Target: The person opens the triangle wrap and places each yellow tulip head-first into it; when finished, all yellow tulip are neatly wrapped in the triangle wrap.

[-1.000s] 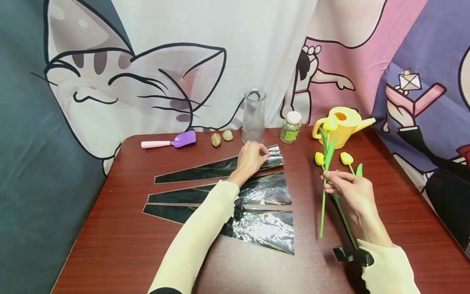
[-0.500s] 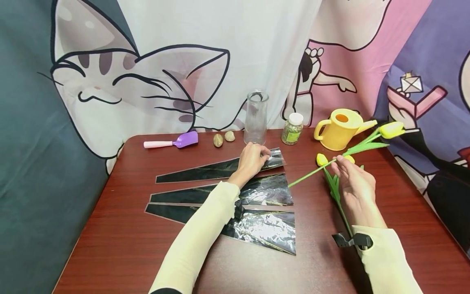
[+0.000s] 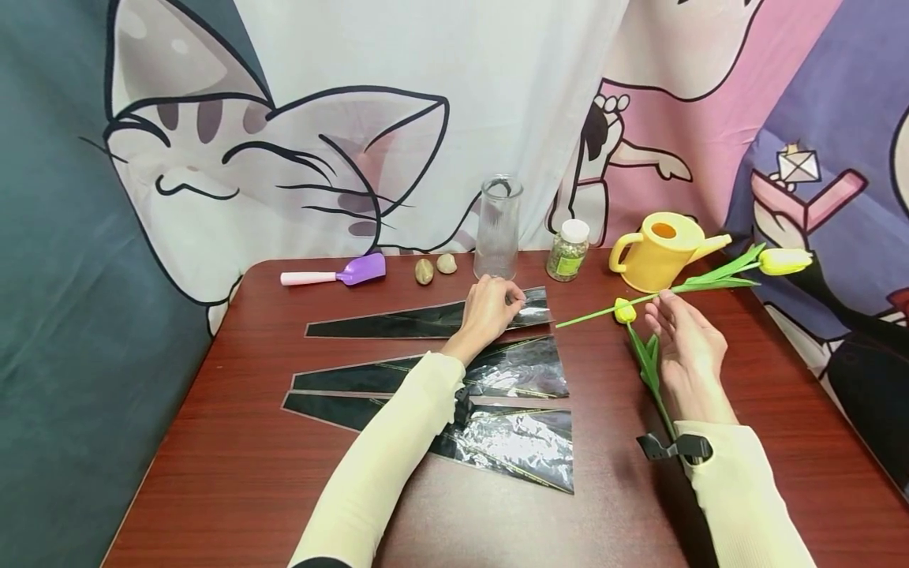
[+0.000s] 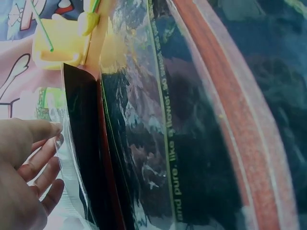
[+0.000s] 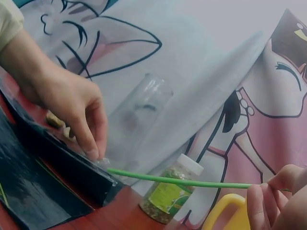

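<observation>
My left hand (image 3: 485, 312) rests on the wide end of the far flower sleeve (image 3: 426, 319), fingertips (image 4: 50, 130) pinching its clear top edge; grip is light, fingers curled over the film. The sleeve lies flat on the table (image 3: 234, 465), narrow end pointing left. Two more sleeves, a middle sleeve (image 3: 440, 375) and a near sleeve (image 3: 497, 442), lie just beside it toward me, the near one partly under my left forearm. My right hand (image 3: 682, 347) holds a yellow tulip (image 3: 784, 260) by its green stem (image 5: 182, 181), thumb and fingers pinched round it; stem runs nearly level above the table, cut end aimed at the far sleeve's mouth, bloom out past the right table edge. A second tulip (image 3: 625, 311) lies on the table under my right hand, bloom just beside the held stem. Behind: glass vase (image 3: 497, 229) upright, small jar (image 3: 568, 250), yellow watering can (image 3: 656, 250), two stones (image 3: 433, 268), purple scoop (image 3: 341, 274).
</observation>
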Tool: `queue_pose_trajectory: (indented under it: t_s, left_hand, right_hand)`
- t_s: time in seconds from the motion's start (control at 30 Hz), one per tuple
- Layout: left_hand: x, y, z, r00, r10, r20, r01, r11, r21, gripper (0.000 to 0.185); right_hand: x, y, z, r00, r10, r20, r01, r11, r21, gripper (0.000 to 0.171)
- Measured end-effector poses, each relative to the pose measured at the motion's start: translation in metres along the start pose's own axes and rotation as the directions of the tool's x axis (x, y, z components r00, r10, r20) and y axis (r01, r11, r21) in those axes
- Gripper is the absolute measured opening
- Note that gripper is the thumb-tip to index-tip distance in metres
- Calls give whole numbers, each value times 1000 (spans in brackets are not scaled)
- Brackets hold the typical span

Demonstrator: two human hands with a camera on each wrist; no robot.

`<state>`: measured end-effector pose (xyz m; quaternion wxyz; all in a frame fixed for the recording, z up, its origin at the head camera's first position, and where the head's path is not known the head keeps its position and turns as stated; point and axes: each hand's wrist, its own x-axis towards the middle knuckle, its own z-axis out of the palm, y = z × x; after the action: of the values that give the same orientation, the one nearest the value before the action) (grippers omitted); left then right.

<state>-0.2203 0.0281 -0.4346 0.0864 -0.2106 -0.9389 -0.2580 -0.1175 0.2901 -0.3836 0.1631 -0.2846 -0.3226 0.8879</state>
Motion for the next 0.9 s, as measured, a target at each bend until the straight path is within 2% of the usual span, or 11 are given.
queue_pose_trajectory:
  t_s: [0.13, 0.47, 0.7, 0.9]
  left_hand:
    - [-1, 2, -2, 1000, -5, 5, 5, 1000, -16, 5]
    - [0, 4, -6, 999, -36, -6, 35, 995, -95, 5]
    - [0, 7, -8, 999, -33, -7, 32, 991, -131, 5]
    - [0, 9, -8, 999, -33, -25, 29, 987, -157, 5]
  right_hand:
    - [6, 0, 3, 999, 6, -42, -5, 999, 31, 19]
    - [17, 7, 13, 990, -27, -138, 27, 1000, 0, 24]
    - [20, 25, 20, 995, 5, -98, -11, 998, -63, 25]
    - [14, 53, 29, 999, -5, -38, 0, 992, -123, 18]
